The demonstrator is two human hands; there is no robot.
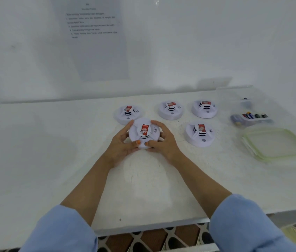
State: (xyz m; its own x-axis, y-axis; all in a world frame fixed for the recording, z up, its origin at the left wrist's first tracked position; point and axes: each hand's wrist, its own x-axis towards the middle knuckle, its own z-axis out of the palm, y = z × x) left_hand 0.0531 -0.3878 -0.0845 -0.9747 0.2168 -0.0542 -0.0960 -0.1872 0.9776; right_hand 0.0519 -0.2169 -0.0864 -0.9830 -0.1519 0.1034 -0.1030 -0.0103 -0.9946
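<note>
Blue sleeves (60, 228) lead out to the left hand (122, 143) and right hand (162, 142). Each grip is curled round the rim of one smoke detector (144, 132), held face-up just over the desk (52, 151). Its casing looks closed, so work on it seems barely begun. Four more detectors (199, 134) sit closed behind it. Batteries (250, 116) wait in the clear tub (234, 95), its lid (276, 144) off beside it.
</note>
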